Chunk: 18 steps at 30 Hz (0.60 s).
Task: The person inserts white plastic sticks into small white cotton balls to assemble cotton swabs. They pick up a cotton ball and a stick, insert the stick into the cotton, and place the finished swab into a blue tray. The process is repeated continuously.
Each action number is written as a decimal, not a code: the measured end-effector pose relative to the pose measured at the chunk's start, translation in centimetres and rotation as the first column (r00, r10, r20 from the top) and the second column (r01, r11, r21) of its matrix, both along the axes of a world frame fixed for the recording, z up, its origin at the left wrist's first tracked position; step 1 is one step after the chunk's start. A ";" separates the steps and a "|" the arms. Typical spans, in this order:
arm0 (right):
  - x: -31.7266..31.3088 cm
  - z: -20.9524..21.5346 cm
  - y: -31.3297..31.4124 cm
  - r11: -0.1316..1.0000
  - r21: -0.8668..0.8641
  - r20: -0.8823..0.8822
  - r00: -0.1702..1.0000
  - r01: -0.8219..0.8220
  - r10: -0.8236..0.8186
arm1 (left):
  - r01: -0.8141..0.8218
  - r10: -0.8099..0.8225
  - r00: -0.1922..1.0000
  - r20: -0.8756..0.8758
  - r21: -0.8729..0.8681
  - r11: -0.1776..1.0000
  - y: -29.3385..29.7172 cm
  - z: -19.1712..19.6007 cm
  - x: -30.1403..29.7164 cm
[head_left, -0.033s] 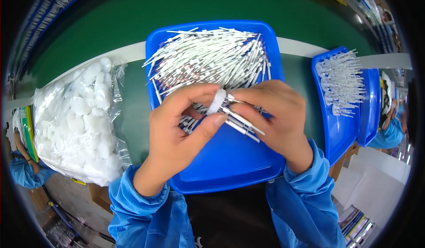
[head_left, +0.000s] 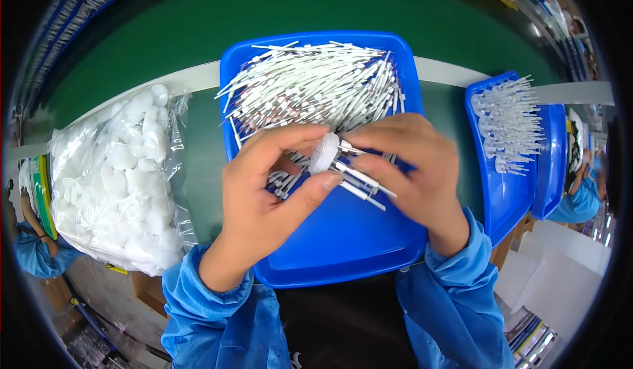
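Over the near part of a blue tray (head_left: 343, 263), my left hand (head_left: 264, 191) pinches a round white plastic disc (head_left: 324, 153) between thumb and fingers. Several thin white-and-metal rods (head_left: 359, 192) stick out of the disc toward the lower right. My right hand (head_left: 419, 171), slightly blurred, is closed beside the disc, its thumb and forefinger around one of the rods. Its fingertips are partly hidden. Behind both hands, a big heap of loose rods (head_left: 316, 82) fills the tray's far part.
At the left lies a clear plastic bag (head_left: 119, 178) full of white discs. To the right, a second blue tray (head_left: 504, 204) holds several discs fitted with rods, and another blue tray (head_left: 548, 171) stands beyond it. People in blue sleeves (head_left: 577, 201) sit at both sides.
The disc has turned slightly, showing more of its flat face. My right hand has shifted a little up and to the right. My left hand stays nearly still.
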State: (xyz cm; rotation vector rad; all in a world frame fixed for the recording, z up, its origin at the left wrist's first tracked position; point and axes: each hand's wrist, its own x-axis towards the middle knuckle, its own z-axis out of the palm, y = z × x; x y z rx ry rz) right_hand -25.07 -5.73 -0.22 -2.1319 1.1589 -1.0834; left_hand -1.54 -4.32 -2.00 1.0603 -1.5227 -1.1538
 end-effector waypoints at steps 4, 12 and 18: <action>-0.5 0.2 -0.3 0.934 0.345 0.376 0.926 -0.092 -0.047 | 0.021 0.000 0.993 0.114 -0.182 0.983 -0.1 0.6 0.6; 1.5 -0.2 0.7 0.926 0.361 0.355 0.935 -0.112 -0.026 | -0.037 0.155 0.961 0.228 -0.449 0.893 0.0 0.3 -0.7; 1.8 -0.7 0.8 0.903 0.381 0.426 0.905 -0.197 0.017 | -0.022 0.223 0.932 0.284 -0.573 0.820 0.0 0.1 -1.0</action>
